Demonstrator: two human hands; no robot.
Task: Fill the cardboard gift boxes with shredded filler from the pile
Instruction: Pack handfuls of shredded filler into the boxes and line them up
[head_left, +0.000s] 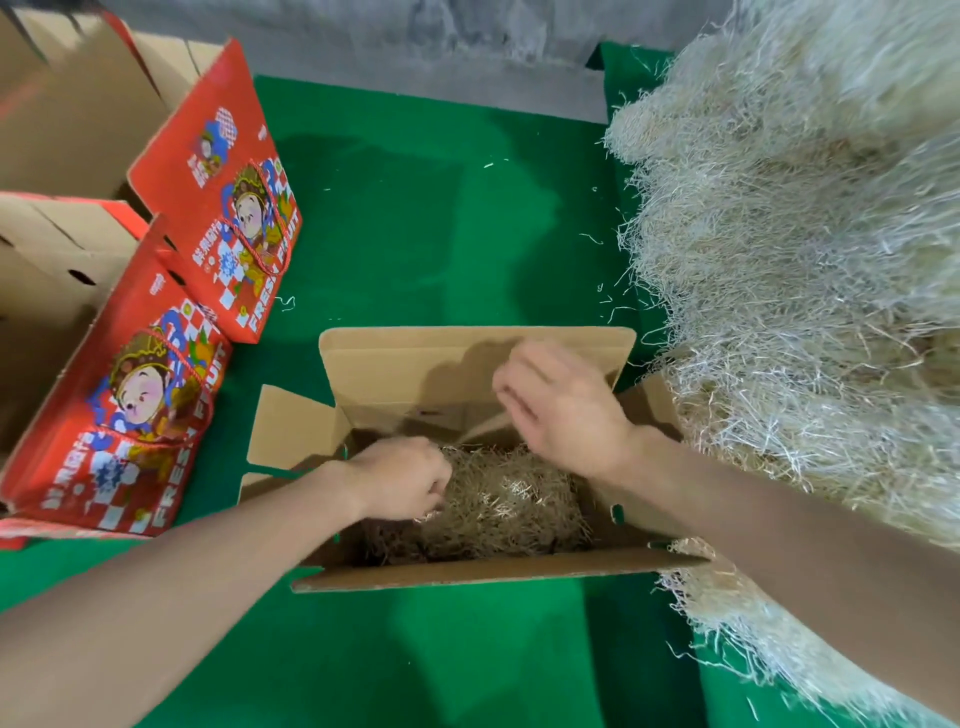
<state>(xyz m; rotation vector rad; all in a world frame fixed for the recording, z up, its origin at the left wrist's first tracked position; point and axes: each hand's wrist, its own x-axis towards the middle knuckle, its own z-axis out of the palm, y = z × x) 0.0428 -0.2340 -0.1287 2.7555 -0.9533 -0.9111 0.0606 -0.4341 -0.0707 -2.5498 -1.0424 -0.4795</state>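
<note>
Working both hands over the open brown box (467, 571), you are partway through filling it. Your left hand (400, 478) is down inside, its grip closed on a tuft of the filler (509, 504), which covers the box floor in a loose, uneven bed well below the rim. Your right hand (561, 405) hovers above the far flap, fingers bent and blurred; whether its grip holds any strands cannot be told. The pile (789, 260) stands just to your right, spilling against the box's side, with plenty left to draw from. Two red gift boxes (119, 415) stand at your left on the green worktop (426, 208), their insides hidden, so whether they are filled is unclear. By the look of it, this box wants more handfuls.
</note>
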